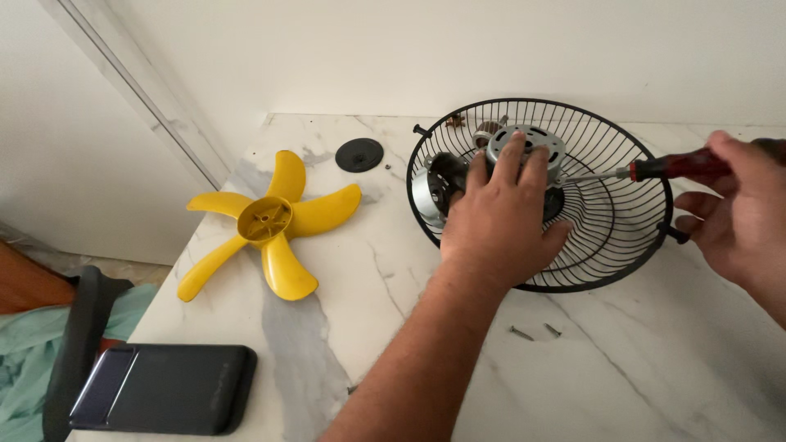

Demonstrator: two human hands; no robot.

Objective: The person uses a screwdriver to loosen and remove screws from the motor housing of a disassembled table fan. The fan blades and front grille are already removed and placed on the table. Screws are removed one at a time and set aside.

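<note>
Two loose metal screws (532, 331) lie on my white marble bench (639, 368), near the yellow five-bladed plastic fan propeller (270, 221). My left hand (495, 229) fingers clasp the grey metal fan motor (524, 147) inside the black wire fan guard (606, 221); my right hand (741, 213) fingers grip a red-handled screwdriver (671, 166).

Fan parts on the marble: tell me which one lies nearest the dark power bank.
The yellow fan blade, lying apart at the left. The black wire guard and the motor sit further right, under the hands.

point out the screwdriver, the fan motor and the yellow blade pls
screwdriver (675, 166): head view, on its red handle just ahead of the right hand.
fan motor (536, 141): head view, on the grey metal housing above the left fingers.
yellow fan blade (264, 221): head view, on its central hub.
</note>
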